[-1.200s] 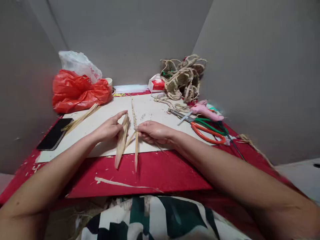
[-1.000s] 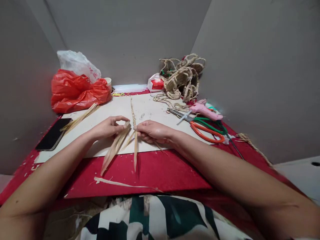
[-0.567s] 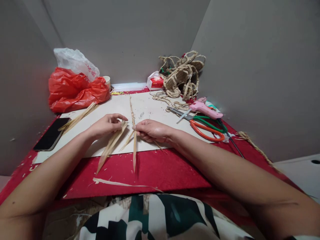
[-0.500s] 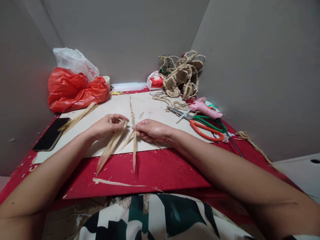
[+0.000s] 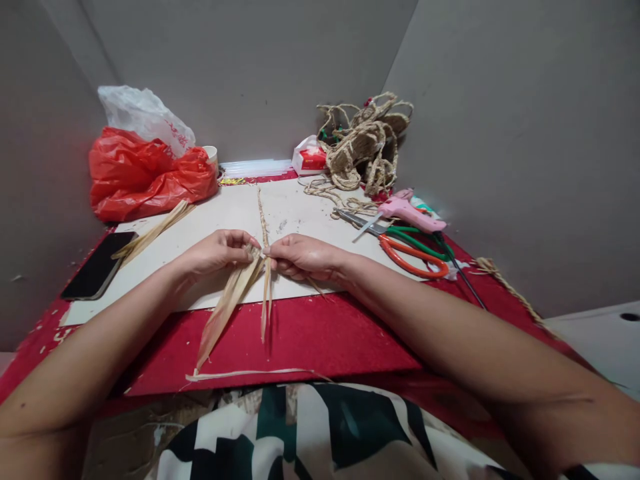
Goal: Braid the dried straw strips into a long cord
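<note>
A thin braid of dried husk (image 5: 263, 217) runs away from me over the white board (image 5: 220, 217). My right hand (image 5: 305, 257) pinches its near end, and loose strands (image 5: 267, 303) hang down from there past the board's edge. In my left hand (image 5: 223, 252), fingers closed, is a wide dried husk strip (image 5: 225, 310); its upper end meets the braid close to my right fingertips, and its reddish tail slants down to the left. The exact contact between strip and braid is hidden by my fingers. One pale, thin strip (image 5: 250, 373) lies along the table's front edge.
Left are a phone (image 5: 97, 267), more husk strips (image 5: 153, 232) and a red plastic bag (image 5: 150, 177). Scissors (image 5: 410, 257), a pink glue gun (image 5: 413, 215) and a heap of braided rope (image 5: 363, 150) lie right. A tissue pack (image 5: 311, 159) stands behind, on red cloth (image 5: 325, 340).
My left hand has brought the wide strip rightward, up against the braid at my right fingertips. The hanging strands now show spread apart. The view has shifted slightly.
</note>
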`<state>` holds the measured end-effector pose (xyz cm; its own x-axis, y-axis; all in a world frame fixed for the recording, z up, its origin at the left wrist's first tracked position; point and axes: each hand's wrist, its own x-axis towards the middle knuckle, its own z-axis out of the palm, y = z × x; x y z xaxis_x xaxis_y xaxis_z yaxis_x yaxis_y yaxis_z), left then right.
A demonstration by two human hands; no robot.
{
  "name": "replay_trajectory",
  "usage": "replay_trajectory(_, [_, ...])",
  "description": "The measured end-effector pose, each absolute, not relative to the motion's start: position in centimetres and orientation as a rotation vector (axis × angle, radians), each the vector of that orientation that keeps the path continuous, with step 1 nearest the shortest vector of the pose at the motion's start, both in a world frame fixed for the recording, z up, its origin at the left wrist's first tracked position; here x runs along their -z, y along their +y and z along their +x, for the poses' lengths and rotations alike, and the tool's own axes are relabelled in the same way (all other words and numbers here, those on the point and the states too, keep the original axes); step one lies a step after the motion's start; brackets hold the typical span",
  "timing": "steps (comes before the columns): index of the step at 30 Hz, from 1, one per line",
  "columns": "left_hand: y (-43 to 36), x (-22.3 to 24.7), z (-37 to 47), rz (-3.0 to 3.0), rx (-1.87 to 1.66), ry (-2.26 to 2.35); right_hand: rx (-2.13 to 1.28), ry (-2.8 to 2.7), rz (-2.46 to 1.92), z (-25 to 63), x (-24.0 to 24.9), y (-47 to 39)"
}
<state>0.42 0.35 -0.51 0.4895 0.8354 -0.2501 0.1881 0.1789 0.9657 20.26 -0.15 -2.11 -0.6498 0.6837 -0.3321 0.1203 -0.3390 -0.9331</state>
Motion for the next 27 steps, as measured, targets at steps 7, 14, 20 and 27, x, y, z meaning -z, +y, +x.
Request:
replay_trajectory(7, [0.3,1.1,0.9,1.326,-0.647,1.012,-2.037,-1.529,-1.041,20.3,2.1,-0.1])
replay_trajectory(14, [-0.3,0.8,1.7,1.311,-0.669,1.045,-1.940,-1.613,-1.013,20.0,2.3,-0.4])
replay_trajectory(20, [-0.5,1.1,2.1,1.264,-0.669,1.057,-1.748,-1.674,-1.048,19.6,2.6,-0.7])
replay_trajectory(27, [-0.3,1.0,1.6,1.203,-0.653,1.036,-1.784,-1.649,-1.031,19.8,2.6,-0.7])
